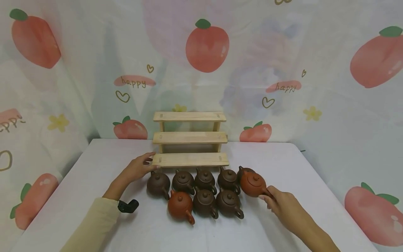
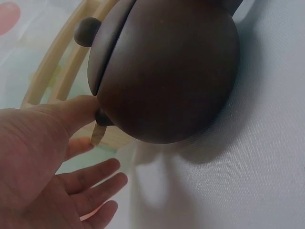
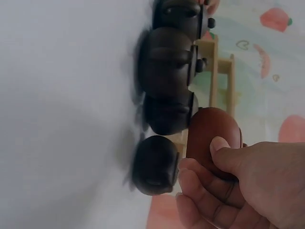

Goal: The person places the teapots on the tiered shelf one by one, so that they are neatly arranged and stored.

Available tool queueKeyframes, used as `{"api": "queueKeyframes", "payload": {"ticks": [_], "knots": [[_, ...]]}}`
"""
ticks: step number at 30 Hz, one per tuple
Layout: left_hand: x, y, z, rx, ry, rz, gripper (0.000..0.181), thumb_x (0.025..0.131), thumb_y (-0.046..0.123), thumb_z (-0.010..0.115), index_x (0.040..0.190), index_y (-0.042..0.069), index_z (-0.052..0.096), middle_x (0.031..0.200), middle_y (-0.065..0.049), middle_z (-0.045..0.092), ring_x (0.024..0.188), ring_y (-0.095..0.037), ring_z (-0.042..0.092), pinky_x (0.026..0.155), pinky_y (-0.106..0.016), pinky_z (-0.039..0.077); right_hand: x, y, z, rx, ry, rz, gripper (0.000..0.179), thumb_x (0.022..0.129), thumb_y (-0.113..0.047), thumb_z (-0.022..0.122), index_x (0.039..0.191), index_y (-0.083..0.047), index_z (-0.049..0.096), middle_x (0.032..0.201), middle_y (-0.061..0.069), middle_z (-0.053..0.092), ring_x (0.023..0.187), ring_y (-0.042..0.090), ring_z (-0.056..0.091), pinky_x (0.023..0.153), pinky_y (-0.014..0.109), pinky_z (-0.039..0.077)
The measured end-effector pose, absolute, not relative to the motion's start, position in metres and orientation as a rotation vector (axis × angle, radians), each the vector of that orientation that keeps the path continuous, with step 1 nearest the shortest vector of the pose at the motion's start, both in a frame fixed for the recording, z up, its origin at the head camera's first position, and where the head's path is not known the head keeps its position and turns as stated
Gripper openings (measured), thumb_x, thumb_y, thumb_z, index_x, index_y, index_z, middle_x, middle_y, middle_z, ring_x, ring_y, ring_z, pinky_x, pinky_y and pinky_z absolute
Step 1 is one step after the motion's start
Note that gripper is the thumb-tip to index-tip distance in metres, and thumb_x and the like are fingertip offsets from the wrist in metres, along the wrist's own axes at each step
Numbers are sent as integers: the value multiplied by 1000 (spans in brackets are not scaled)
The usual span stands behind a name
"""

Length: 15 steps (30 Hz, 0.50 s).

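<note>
In the head view, my right hand [image 1: 284, 206] pinches the handle of a reddish-brown teapot [image 1: 253, 183], raised in front of a dark brown teapot that it partly hides. My left hand [image 1: 136, 169] is by the left end of a three-step wooden rack [image 1: 190, 138]. Its thumb lies near the spout of the leftmost dark teapot [image 1: 158, 184]. Seen from the left wrist, the fingers [image 2: 97, 179] are spread and loose; whether the thumb touches the pot I cannot tell. A second reddish teapot [image 1: 179, 205] stands in the front row.
Several dark teapots [image 1: 205, 202] stand close together in two rows before the rack's lowest board. A black device [image 1: 128, 206] is at my left wrist. The white table [image 1: 151, 231] ends at a fruit-printed cloth backdrop [image 1: 195, 91].
</note>
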State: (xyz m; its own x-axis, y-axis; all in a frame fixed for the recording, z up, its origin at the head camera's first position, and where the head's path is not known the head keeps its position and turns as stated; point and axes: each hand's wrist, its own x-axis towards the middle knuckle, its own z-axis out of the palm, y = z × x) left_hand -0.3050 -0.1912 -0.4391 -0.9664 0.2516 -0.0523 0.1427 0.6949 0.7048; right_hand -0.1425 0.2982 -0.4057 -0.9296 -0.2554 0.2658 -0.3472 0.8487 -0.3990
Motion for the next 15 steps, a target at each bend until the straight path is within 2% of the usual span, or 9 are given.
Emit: {"api": "queueKeyframes", "payload": {"ticks": [6, 15], "knots": [[-304, -192, -439, 336, 2768, 1128, 77, 100, 38, 73, 159, 0, 41, 148, -34, 55, 136, -50, 56, 106, -60, 50, -164, 296, -389, 517, -2768, 634, 21, 103, -13, 69, 87, -14, 56, 68, -13, 55, 59, -3, 48, 53, 23, 42], [-304, -193, -439, 358, 2767, 1135, 77, 100, 37, 72, 159, -2, 40, 146, -35, 55, 135, -51, 56, 108, -61, 48, -203, 286, -365, 558, -2728, 602, 20, 104, -13, 69, 88, -11, 56, 67, -7, 55, 58, 4, 48, 54, 25, 41]]}}
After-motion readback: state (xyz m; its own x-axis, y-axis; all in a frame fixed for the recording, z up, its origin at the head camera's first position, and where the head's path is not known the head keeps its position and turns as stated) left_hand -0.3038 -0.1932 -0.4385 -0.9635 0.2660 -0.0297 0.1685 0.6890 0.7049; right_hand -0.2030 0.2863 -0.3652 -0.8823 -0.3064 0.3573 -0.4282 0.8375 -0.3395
